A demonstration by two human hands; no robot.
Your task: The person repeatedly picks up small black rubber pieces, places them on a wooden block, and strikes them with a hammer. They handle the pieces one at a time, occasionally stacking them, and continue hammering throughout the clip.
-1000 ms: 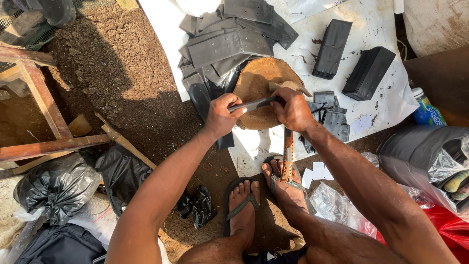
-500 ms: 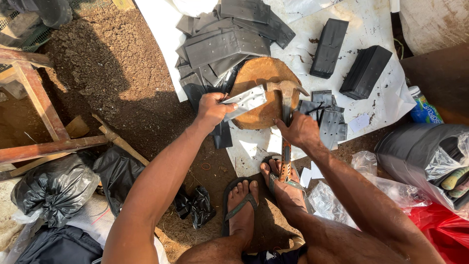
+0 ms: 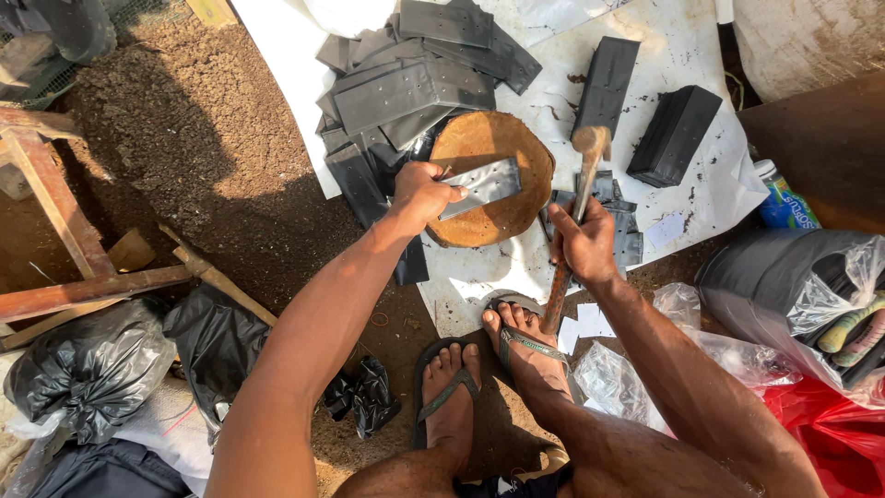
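My left hand point(image 3: 422, 192) pinches the near end of a flat grey plastic strip point(image 3: 483, 185) that lies across a round wooden block point(image 3: 489, 148). My right hand point(image 3: 584, 242) grips the wooden handle of a mallet point(image 3: 590, 142), whose head is lifted to the right of the block, off the strip. A pile of folded dark grey plastic sheets point(image 3: 406, 83) lies just beyond the block on a white sheet point(image 3: 673, 55). My feet in sandals point(image 3: 479, 369) rest on the dirt below the block.
Two black rectangular stacks point(image 3: 608, 83) point(image 3: 678, 134) lie on the white sheet at the right. Black plastic bags point(image 3: 101, 369) and wooden beams point(image 3: 55, 212) stand at the left. Clear and red bags point(image 3: 811, 314) crowd the right. Brown soil point(image 3: 184, 148) covers the upper left.
My right hand has lifted the mallet up and to the right, away from the block. The strip now lies flat across the block under my left hand.
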